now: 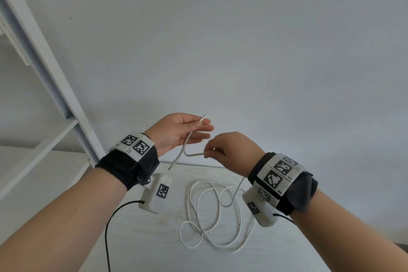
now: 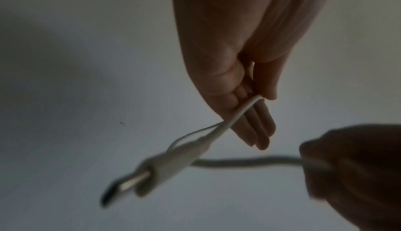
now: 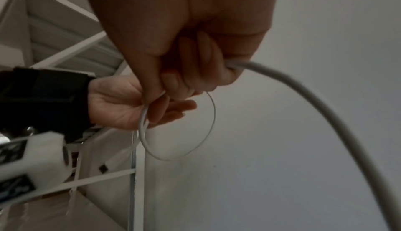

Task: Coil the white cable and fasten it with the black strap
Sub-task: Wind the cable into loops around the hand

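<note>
The white cable (image 1: 194, 155) runs between my two raised hands, while the rest lies in loose loops on the table. My left hand (image 1: 183, 132) keeps its fingers straight and pinches the cable under the thumb (image 2: 266, 80). The cable's plug (image 2: 173, 159) hangs just below that hand. My right hand (image 1: 229, 150) has its fingers curled round the cable (image 3: 314, 101), a little right of and below the left hand. Between the hands the cable forms one small loop (image 3: 208, 131). No black strap shows in any view.
The white table (image 1: 154, 238) lies under my hands, its far edge against a plain wall. A white shelf frame (image 1: 50, 68) stands at the left, close to my left wrist. Black leads trail from both wrist cameras.
</note>
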